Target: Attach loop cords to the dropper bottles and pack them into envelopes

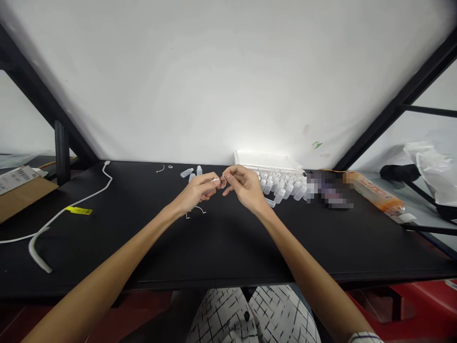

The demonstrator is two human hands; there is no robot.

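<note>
My left hand is over the middle of the black table, thumb and fingers pinched on a small white part. My right hand faces it, closed on a thin white looped strip that spans the gap between the fingertips. Whether both hands grip one piece, I cannot tell. Behind my left hand lie a few small translucent plastic bottles. Two thin white strips rest on the table just below it. To the right of my right hand, several small translucent bottles with white caps stand or lie in a cluster.
A white tray-like box stands against the wall. Far left are a white cable with a yellow tag and a cardboard box. An orange printed plastic packet lies at right, beyond a blurred item. Another thin strip and small ring lie back left.
</note>
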